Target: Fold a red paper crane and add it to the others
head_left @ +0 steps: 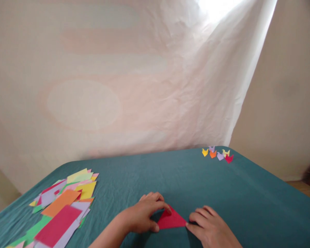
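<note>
A red sheet of origami paper (172, 220), folded into a triangle, lies near the front of the table with its point facing away from me. My left hand (147, 213) is curved over its left side, thumb at the left corner and index fingertip pressing on the paper near the top. At the right corner, my right hand (208, 224) pinches the tip between thumb and fingers, the other fingers curled. The underside of the fold is hidden.
A spread pile of coloured paper (59, 224) covers the table's left side. Several small folded paper birds (213, 154) stand at the far right corner. The green cloth (144, 172) covers the table, and a pale sheet (144, 103) hangs behind it.
</note>
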The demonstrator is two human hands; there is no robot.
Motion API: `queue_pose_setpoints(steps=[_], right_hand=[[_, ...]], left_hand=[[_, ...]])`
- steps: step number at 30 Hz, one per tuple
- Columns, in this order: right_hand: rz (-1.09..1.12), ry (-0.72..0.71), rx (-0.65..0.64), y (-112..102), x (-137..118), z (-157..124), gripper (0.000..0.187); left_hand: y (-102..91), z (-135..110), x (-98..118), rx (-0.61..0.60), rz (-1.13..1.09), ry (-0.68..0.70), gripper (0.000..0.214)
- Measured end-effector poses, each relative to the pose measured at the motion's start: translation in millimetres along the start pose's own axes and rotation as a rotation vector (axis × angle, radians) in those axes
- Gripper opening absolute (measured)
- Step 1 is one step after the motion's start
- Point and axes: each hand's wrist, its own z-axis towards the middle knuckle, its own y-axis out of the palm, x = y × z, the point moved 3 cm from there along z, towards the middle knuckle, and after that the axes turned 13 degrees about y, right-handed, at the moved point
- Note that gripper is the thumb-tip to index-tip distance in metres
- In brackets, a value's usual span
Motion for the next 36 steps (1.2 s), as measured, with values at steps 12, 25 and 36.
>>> queue_pose_setpoints(steps=[12,25,36], right_hand=[[0.152,0.115,-0.067,-2,9,-3,0.034],[0.340,0.433,-0.288,7,5,43,0.031],[0.982,0.632,-0.302,25,6,54,0.041]], left_hand=[[-2.9,-7,-6,-0.026,-0.106,0.054,0.072],[12.3,1,-5,0.337,-0.089,-0.234,0.046],[10.9,9,22,0.580,0.111,0.053,0.029]])
